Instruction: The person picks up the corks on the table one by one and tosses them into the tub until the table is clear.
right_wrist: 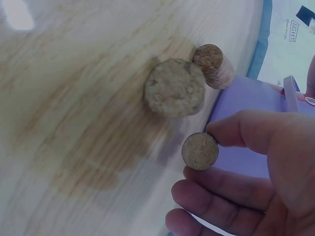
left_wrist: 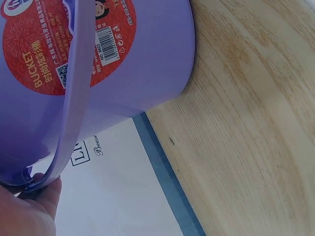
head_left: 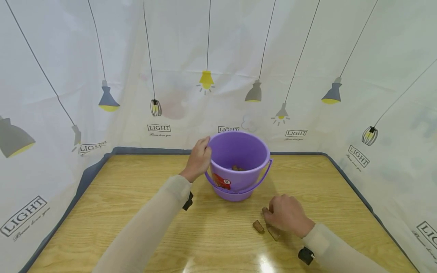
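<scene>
A purple bucket (head_left: 246, 178) stands upright on the table, its handle hanging down at the front. My left hand (head_left: 199, 159) grips its left rim; in the left wrist view the thumb (left_wrist: 47, 196) lies by the handle's joint. Brown pieces, probably corks (head_left: 236, 168), lie inside the bucket. In front of it and to the right, my right hand (head_left: 286, 214) pinches a cork (right_wrist: 200, 151) between thumb and index finger. Two more corks rest on the table beside that hand, one thicker-looking cork (right_wrist: 174, 88) and another cork (right_wrist: 214, 64) close by.
The wooden table (head_left: 143, 227) has a blue-grey border along its edges. White cloth (head_left: 191, 41) printed with hanging lamps rises behind it and at both sides. A red label (left_wrist: 115, 44) is stuck on the bucket's outer wall.
</scene>
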The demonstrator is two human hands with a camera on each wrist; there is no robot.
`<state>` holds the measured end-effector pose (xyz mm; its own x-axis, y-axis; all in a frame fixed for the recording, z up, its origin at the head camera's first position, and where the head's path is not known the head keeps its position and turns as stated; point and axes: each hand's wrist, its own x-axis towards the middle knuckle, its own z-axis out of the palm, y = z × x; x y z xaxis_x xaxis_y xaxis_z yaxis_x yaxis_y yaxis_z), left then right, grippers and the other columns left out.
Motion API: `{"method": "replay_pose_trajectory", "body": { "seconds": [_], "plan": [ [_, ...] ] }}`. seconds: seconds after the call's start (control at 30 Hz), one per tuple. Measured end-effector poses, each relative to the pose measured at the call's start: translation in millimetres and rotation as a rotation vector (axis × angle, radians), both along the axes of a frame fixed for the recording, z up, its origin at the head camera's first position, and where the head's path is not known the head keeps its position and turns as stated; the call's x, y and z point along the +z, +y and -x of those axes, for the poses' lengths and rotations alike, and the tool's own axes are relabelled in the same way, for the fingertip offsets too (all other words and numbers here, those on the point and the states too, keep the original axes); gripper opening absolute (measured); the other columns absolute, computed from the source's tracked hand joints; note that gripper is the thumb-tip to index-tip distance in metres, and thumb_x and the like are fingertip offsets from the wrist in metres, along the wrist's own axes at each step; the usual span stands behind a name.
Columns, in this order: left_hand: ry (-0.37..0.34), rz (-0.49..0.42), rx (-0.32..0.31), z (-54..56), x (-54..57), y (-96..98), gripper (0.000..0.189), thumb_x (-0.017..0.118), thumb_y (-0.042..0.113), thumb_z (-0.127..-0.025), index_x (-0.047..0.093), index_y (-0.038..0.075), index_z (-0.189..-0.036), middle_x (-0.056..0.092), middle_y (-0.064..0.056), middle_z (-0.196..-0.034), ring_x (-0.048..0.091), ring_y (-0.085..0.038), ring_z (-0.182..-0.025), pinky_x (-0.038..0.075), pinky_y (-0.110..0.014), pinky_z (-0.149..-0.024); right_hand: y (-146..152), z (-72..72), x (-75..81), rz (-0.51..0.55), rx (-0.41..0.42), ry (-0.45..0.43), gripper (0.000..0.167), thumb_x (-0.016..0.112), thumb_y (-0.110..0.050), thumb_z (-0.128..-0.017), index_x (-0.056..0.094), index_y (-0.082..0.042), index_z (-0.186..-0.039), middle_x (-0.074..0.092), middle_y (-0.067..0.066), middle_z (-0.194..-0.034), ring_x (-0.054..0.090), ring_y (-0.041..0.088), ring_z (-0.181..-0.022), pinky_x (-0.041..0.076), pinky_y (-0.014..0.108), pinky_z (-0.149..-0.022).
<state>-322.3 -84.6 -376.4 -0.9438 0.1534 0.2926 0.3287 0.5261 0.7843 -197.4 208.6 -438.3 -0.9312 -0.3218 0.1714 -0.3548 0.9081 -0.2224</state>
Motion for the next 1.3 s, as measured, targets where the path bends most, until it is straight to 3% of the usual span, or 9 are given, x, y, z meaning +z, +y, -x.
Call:
{"method": "replay_pose_trajectory", "body": {
  "seconds": [0.33,0.73,0.9,1.1,1.3],
  "plan": [
    [0.014,-0.003,0.000,-0.5,0.0,0.0,0.054,0.033,0.019,-0.108,0.033,0.000,-0.158,0.038,-0.018,-0.159,0.034,-0.035,-0.149,0.026,-0.048,-0.123,3.7,-0.6,9.9,0.053,0.060,0.119,0.052,0.076,-0.021,-0.087,0.044,-0.024,-0.045,0.030,-0.017,-0.040,0.024,-0.003,-0.039,0.023,0.016,-0.038],
    [0.009,0.002,0.002,-0.3,-0.2,0.5,0.054,0.033,0.020,-0.108,0.033,0.000,-0.158,0.037,-0.018,-0.160,0.033,-0.034,-0.149,0.027,-0.048,-0.123,0.8,-5.2,27.0,0.110,0.038,0.164,0.038,0.076,-0.021,-0.088,0.061,-0.023,-0.053,0.043,-0.018,-0.043,0.034,-0.002,-0.039,0.032,0.020,-0.038],
    [0.002,0.007,0.000,-0.1,0.0,0.6,0.055,0.032,0.021,-0.108,0.032,0.000,-0.159,0.037,-0.018,-0.160,0.033,-0.034,-0.149,0.026,-0.048,-0.123,0.1,-6.3,34.2,0.116,0.035,0.210,0.032,0.078,-0.022,-0.087,0.067,-0.022,-0.057,0.054,-0.016,-0.050,0.039,0.001,-0.044,0.037,0.021,-0.043],
    [0.006,0.005,-0.001,0.0,0.1,1.0,0.055,0.032,0.020,-0.108,0.032,-0.001,-0.159,0.037,-0.018,-0.160,0.033,-0.034,-0.150,0.026,-0.047,-0.123,-0.5,-5.9,40.7,0.112,0.028,0.304,0.030,0.079,-0.024,-0.085,0.069,-0.021,-0.057,0.054,-0.014,-0.053,0.040,0.005,-0.050,0.038,0.024,-0.047],
    [0.002,-0.003,-0.004,-0.1,-0.3,0.5,0.055,0.033,0.021,-0.108,0.032,-0.001,-0.159,0.037,-0.018,-0.160,0.033,-0.035,-0.149,0.026,-0.048,-0.123,0.6,-5.1,47.6,0.136,0.022,0.329,0.017,0.080,-0.025,-0.084,0.079,-0.015,-0.071,0.068,-0.005,-0.065,0.053,0.007,-0.059,0.048,0.027,-0.054]
  ]
}}
